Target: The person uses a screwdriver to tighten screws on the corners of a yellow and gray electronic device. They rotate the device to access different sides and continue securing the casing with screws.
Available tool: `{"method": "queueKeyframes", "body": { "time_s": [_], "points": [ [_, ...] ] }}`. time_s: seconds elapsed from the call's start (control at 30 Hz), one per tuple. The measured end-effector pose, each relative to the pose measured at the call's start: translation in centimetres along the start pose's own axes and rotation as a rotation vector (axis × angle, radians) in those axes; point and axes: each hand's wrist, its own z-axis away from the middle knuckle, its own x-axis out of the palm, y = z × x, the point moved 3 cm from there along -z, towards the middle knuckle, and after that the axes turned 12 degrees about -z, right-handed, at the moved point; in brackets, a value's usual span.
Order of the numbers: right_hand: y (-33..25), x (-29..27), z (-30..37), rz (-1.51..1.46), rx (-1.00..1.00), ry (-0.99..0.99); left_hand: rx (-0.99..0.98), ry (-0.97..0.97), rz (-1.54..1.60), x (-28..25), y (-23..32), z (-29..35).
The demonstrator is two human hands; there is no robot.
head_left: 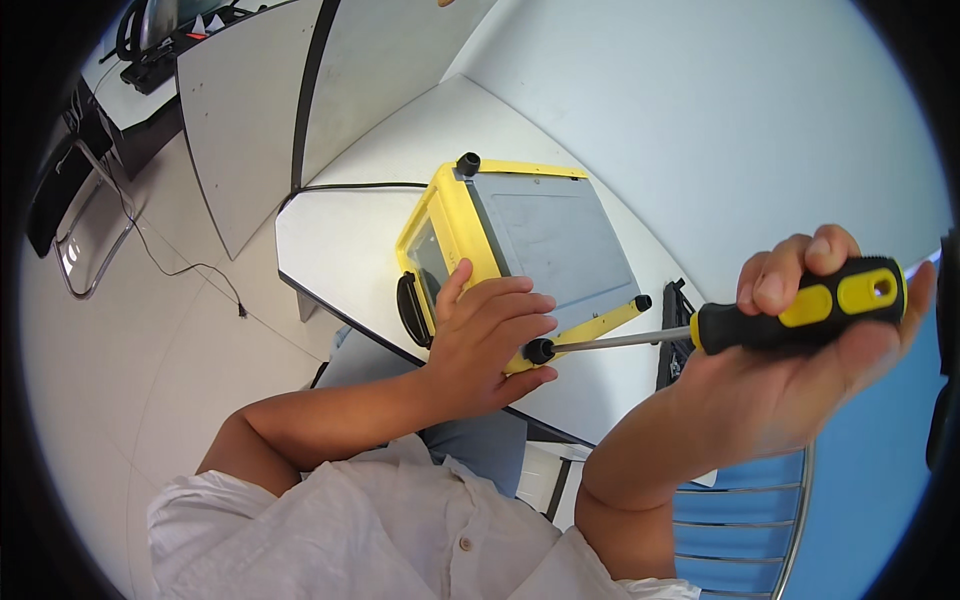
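A small yellow oven [452, 205] lies tipped on the white table [340, 230], its grey bottom panel [555, 240] facing up, with black rubber feet at the corners. My left hand [485, 335] rests flat on the near corner of the oven, fingers spread, steadying it beside a black foot [540, 350]. My right hand [810, 340] grips the black and yellow handle of a screwdriver [800, 310]. Its metal shaft [625, 340] points left, and the tip sits at that near black foot.
A black power cord [350, 186] runs from the oven across the table. Grey partition panels [250, 110] stand at the back left. A blue chair with a metal frame [760, 500] is at lower right. Cables trail on the floor at left.
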Motion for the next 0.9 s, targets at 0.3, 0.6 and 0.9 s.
{"method": "queueKeyframes", "body": {
  "time_s": [0.3,0.6,0.9],
  "points": [
    [1.4,-3.1,-5.3,-0.647,0.261,-0.558,0.044,-0.005,-0.034,-0.1,-0.1,-0.2],
    [1.0,1.3,-0.7,0.171,-0.109,0.111,0.024,-0.011,-0.06,0.0,0.2,0.1],
    [0.2,-2.0,-3.0,-0.219,0.227,-0.324,0.055,0.007,-0.074,0.1,-0.1,-0.3]
  ]
}}
